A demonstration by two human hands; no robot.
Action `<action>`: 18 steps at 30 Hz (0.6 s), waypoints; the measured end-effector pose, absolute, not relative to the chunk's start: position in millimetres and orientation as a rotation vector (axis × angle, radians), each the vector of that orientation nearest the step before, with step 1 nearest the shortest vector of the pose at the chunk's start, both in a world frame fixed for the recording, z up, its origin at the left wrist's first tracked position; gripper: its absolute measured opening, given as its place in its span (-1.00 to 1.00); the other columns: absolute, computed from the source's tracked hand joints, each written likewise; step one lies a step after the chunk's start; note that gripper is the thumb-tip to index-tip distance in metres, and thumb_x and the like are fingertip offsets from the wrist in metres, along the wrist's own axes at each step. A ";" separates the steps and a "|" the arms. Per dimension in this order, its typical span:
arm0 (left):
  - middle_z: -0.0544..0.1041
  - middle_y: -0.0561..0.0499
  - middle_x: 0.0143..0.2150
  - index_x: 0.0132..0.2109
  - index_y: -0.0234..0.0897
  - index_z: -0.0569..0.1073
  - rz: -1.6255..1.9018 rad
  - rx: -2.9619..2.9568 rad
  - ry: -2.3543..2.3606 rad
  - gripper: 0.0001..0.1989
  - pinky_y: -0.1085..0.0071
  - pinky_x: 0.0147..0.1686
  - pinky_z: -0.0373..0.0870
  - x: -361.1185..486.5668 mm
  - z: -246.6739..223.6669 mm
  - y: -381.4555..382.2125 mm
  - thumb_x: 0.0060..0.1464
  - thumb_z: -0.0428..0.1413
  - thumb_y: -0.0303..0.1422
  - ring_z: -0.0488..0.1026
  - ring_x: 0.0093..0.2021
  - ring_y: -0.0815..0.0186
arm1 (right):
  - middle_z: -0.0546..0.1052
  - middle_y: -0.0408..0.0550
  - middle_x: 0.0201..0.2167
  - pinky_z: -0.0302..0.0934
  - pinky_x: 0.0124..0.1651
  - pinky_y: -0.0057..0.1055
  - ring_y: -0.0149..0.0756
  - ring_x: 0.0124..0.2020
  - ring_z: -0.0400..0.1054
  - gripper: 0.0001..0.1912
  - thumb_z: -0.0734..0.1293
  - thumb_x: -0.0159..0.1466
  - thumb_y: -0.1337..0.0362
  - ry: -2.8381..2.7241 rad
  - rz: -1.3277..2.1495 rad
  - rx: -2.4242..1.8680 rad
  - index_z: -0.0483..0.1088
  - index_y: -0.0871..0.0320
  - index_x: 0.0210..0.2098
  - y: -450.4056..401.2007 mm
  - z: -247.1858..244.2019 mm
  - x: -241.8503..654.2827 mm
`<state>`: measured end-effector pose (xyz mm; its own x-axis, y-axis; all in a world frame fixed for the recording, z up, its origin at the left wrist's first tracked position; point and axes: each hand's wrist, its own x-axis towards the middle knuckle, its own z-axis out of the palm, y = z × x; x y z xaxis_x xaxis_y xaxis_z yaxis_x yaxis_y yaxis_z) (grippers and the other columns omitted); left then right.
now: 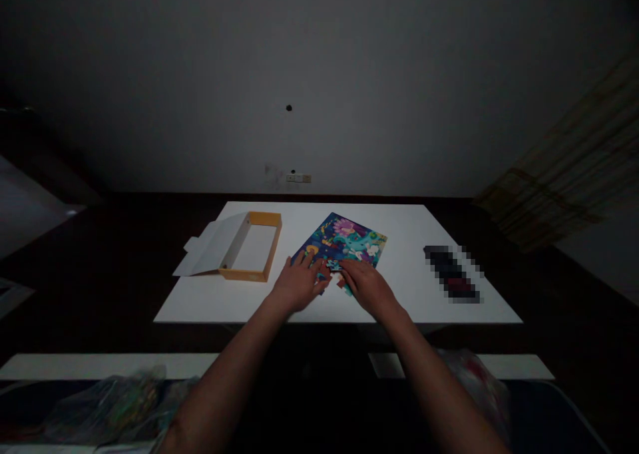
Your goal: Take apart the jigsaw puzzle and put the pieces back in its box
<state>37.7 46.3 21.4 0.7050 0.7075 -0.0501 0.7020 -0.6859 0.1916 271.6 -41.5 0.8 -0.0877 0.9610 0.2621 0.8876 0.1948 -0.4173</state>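
Blue jigsaw (346,243), corner pointing away, long axis unclear — left fingers (308,258) spread on it, right fingers (350,266) pinching a piece (333,265).

In front of me stands a plain white counter (407,231), a rectangle with its long edge toward me. On its left side lies a shallow orange-edged box (244,275), open, its white lid flap spread out leftward. Around the middle a colourful jigsaw puzzle (344,229) lies flat and turned cornerwise, ragged on the side near me. Toward the right rests a dark, pixelated item (452,274), too blurred to name.
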 end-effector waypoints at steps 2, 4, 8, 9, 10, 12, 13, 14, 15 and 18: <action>0.14 -0.33 0.77 0.67 -0.18 0.31 0.091 2.712 1.144 -0.26 -0.42 0.66 0.03 35.2 15.0 43.0 0.55 0.13 0.04 0.09 0.75 -0.28 | 0.72 0.15 0.28 0.44 0.42 0.17 0.14 0.34 0.61 -0.46 0.13 0.65 0.26 -1.978 0.199 -1.764 0.63 -0.13 0.38 -38.9 1.0 271.2; 0.12 -0.30 0.78 0.69 -0.16 0.28 0.133 2.699 1.151 -0.22 -0.39 0.69 -0.07 33.3 8.5 40.3 0.53 0.15 0.06 0.05 0.77 -0.24 | 0.75 0.16 0.21 0.49 0.33 0.06 0.12 0.27 0.64 -0.51 0.15 0.67 0.25 -1.982 0.173 -1.835 0.64 -0.07 0.34 -36.4 2.9 271.5; 0.19 -0.31 0.76 0.66 -0.19 0.33 0.255 2.656 1.144 -0.22 -0.31 0.72 -0.02 31.0 1.0 37.6 0.50 0.22 0.04 0.11 0.75 -0.27 | 0.75 0.25 0.16 0.42 0.12 -0.21 0.03 0.18 0.65 -0.67 0.25 0.69 0.29 -2.081 0.037 -1.929 0.64 0.12 0.22 -31.4 18.7 274.2; 0.22 -0.32 0.74 0.65 -0.21 0.36 0.309 2.649 1.130 -0.24 -0.27 0.72 0.04 30.5 0.5 37.2 0.49 0.24 0.01 0.14 0.74 -0.28 | 0.75 0.27 0.14 0.38 0.08 -0.24 0.00 0.16 0.66 -0.69 0.26 0.69 0.31 -2.112 0.006 -1.937 0.65 0.14 0.18 -28.6 24.9 274.7; 0.26 -0.33 0.73 0.63 -0.23 0.39 0.360 2.642 1.109 -0.26 -0.23 0.71 0.10 30.1 0.6 36.9 0.49 0.25 -0.02 0.17 0.73 -0.29 | 0.76 0.27 0.11 0.35 0.04 -0.25 -0.01 0.13 0.66 -0.71 0.26 0.69 0.33 -2.133 -0.012 -1.943 0.65 0.14 0.16 -24.3 31.5 274.6; 0.34 -0.36 0.68 0.60 -0.28 0.42 0.426 2.635 1.051 -0.34 -0.16 0.69 0.19 29.4 1.8 36.7 0.52 0.23 -0.11 0.23 0.70 -0.27 | 0.77 0.25 0.06 0.29 -0.02 -0.25 -0.03 0.05 0.67 -0.72 0.27 0.69 0.32 -2.131 0.017 -1.949 0.65 0.14 0.13 -9.8 44.7 270.8; 0.38 -0.36 0.66 0.58 -0.29 0.45 0.442 2.633 1.017 -0.39 -0.14 0.68 0.21 29.1 2.9 36.8 0.55 0.20 -0.16 0.26 0.69 -0.24 | 0.77 0.22 0.04 0.27 -0.05 -0.26 -0.04 0.02 0.67 -0.73 0.28 0.69 0.29 -2.119 0.052 -1.937 0.65 0.14 0.12 0.4 50.8 266.3; 0.41 -0.34 0.64 0.55 -0.29 0.48 0.457 2.630 0.983 -0.45 -0.10 0.68 0.21 28.9 4.2 37.1 0.57 0.17 -0.20 0.28 0.68 -0.20 | 0.78 0.19 0.01 0.26 -0.07 -0.28 -0.05 -0.02 0.67 -0.74 0.29 0.69 0.24 -2.104 0.106 -1.912 0.65 0.13 0.10 12.2 56.4 259.6; 0.43 -0.32 0.62 0.51 -0.27 0.51 0.467 2.625 0.950 -0.51 -0.06 0.68 0.23 28.7 5.7 37.6 0.58 0.14 -0.24 0.30 0.67 -0.15 | 0.78 0.14 -0.03 0.25 -0.09 -0.30 -0.07 -0.06 0.67 -0.74 0.31 0.69 0.19 -2.103 0.151 -1.883 0.64 0.11 0.07 25.3 61.4 250.5; 0.45 -0.26 0.62 0.46 -0.21 0.56 0.494 2.602 0.901 -0.56 0.06 0.65 0.30 28.0 10.3 38.3 0.56 0.13 -0.31 0.36 0.64 -0.08 | 0.78 0.10 -0.10 0.23 -0.14 -0.30 -0.07 -0.14 0.64 -0.71 0.34 0.67 0.07 -2.046 0.298 -1.781 0.63 0.10 0.06 64.9 73.6 210.8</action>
<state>28.0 38.3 10.3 0.7383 0.6409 0.2099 0.5218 -0.7401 0.4242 210.8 64.9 73.6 -0.1000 0.9814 0.1637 0.8940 0.1609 -0.4182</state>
